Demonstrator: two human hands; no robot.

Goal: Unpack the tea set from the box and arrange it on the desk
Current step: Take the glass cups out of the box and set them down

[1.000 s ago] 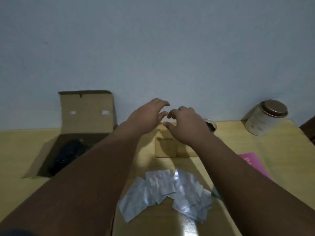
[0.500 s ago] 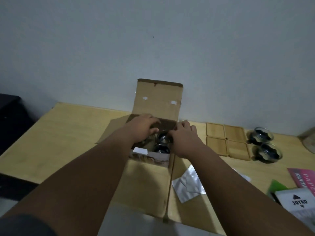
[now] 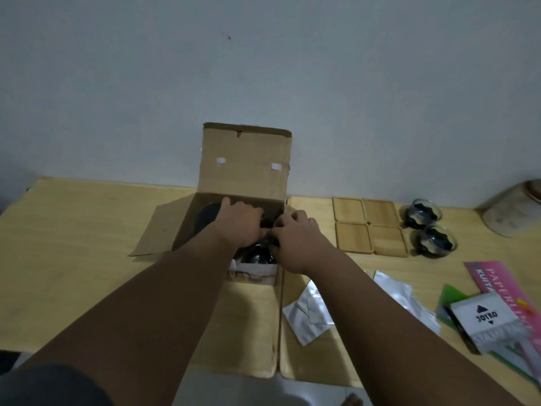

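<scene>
An open cardboard box (image 3: 244,159) stands at the back of the wooden desk (image 3: 73,230), its lid flap upright. Both hands reach into it. My left hand (image 3: 241,222) and my right hand (image 3: 295,238) curl around a dark glass piece (image 3: 259,254) inside the box; the grip itself is partly hidden. Another dark round item (image 3: 206,219) lies in the box's left part. To the right, several square wooden coasters (image 3: 369,227) lie in a block, and two glass cups (image 3: 430,230) with dark wrapping inside stand beside them.
A cream tin (image 3: 515,212) sits at the far right by the wall. Silver foil wrappers (image 3: 310,312) lie in front of the box. A pink booklet (image 3: 497,282), a green sheet and a white Joyko packet (image 3: 491,323) crowd the right front edge.
A second ago my hands hovered over the coasters. My view has since swung left, and both hands now reach deep into the open box, closing around the glass piece.
</scene>
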